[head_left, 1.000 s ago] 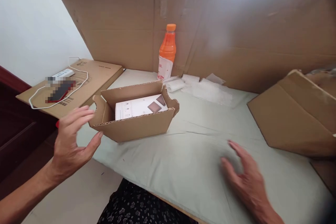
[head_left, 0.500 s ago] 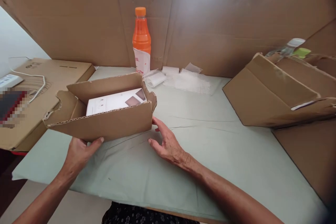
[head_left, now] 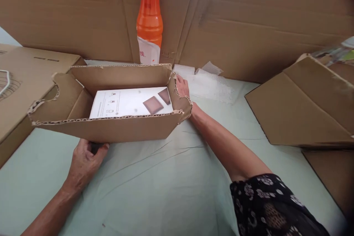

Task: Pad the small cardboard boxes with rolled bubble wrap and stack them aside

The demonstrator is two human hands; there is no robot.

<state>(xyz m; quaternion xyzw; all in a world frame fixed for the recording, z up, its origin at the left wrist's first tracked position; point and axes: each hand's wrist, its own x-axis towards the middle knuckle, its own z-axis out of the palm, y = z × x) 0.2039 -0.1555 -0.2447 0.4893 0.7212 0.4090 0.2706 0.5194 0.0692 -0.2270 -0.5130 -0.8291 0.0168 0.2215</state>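
Note:
An open cardboard box (head_left: 110, 132) stands in front of me on the green cloth, its flaps raised. Inside lies a white printed carton (head_left: 127, 99) with brown squares pictured at its right end. My left hand (head_left: 87, 158) is closed at the box's lower front edge, thumb showing and the other fingers partly hidden beneath. Beyond the box's right end is my right hand (head_left: 183, 86), largely covered by the cardboard. Its knuckles show beside the bubble wrap (head_left: 211, 86), but the fingertips are hidden, so what they touch cannot be made out.
An orange drink bottle (head_left: 149, 22) stands behind the box against a cardboard wall (head_left: 243, 18). On the left lies a flat carton (head_left: 35, 70) with a white cable (head_left: 6, 83) on it. Another open cardboard box (head_left: 301, 107), with bottles inside, sits at right.
My right hand has moved from the box's near right corner to behind its right end. The view has come closer and tipped down. My left hand stays at the front edge.

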